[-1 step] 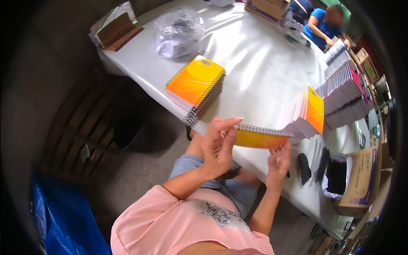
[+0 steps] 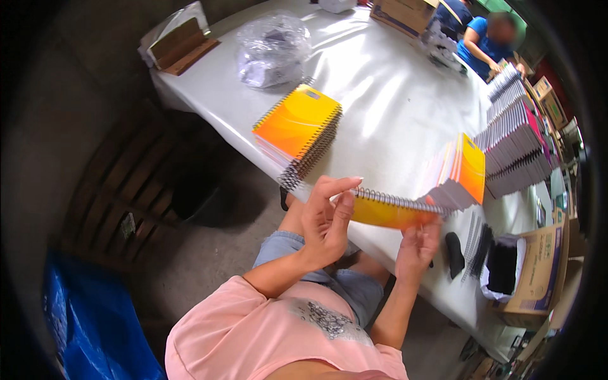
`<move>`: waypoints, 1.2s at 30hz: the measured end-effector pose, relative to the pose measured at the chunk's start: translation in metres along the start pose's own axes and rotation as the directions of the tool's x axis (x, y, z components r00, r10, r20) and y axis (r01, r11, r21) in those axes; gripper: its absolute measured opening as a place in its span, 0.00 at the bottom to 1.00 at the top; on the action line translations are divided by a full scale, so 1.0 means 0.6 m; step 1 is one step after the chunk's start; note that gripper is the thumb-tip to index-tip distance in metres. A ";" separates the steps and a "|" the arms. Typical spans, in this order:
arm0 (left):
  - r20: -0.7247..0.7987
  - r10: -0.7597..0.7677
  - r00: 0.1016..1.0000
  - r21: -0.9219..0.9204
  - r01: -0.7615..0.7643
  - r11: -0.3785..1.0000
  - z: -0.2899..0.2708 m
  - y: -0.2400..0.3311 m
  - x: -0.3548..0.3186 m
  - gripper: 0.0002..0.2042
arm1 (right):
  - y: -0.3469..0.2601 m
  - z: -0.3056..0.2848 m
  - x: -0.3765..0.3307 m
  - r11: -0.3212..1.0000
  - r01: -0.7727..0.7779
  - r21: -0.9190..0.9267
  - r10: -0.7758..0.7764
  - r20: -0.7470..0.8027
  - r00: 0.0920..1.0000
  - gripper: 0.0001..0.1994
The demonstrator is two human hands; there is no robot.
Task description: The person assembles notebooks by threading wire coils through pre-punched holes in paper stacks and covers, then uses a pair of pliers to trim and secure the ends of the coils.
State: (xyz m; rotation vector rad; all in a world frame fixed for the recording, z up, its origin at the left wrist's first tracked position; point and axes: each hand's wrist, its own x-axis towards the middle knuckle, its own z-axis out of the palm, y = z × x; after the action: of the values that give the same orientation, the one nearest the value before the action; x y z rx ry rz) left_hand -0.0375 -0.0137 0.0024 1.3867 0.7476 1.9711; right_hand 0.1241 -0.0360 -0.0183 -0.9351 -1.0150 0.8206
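An orange-yellow spiral notebook (image 2: 386, 212) is held flat over the near edge of the white table (image 2: 392, 95), its wire coil facing away from me. My left hand (image 2: 326, 218) grips its left end, fingers raised at the coil. My right hand (image 2: 418, 247) holds the right end from below. Just right of it stands a fanned stack of orange-covered notebooks (image 2: 459, 171). To the left, a neat pile of orange spiral notebooks (image 2: 297, 126) lies at the table's edge.
Tall rows of grey and purple notebooks (image 2: 516, 139) line the right side. Black wire coils (image 2: 475, 244) lie beside an open cardboard box (image 2: 538, 272). A crumpled plastic bag (image 2: 272, 50) sits far left. A person in blue (image 2: 484, 44) works at the far end.
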 end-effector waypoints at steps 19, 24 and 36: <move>-0.240 0.064 0.969 0.702 0.128 0.700 -0.179 -0.056 0.127 0.10 | 0.077 0.286 0.253 0.765 0.323 -0.558 0.007 0.509 0.861 0.17; -0.294 0.118 0.948 0.624 0.097 0.775 -0.187 -0.058 0.120 0.12 | 0.032 0.239 0.226 0.661 0.472 -0.584 -0.227 0.443 0.867 0.20; 0.029 0.660 0.751 0.480 -0.590 0.650 -0.059 0.027 0.082 0.13 | -0.091 -0.181 0.207 0.565 -0.304 -0.767 0.016 -0.359 0.933 0.22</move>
State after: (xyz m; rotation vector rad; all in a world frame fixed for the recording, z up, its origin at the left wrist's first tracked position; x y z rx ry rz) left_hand -0.0867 0.0089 0.0342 2.0123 0.9361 2.5689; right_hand 0.2726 0.0274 0.0465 -1.9324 -1.0270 0.2717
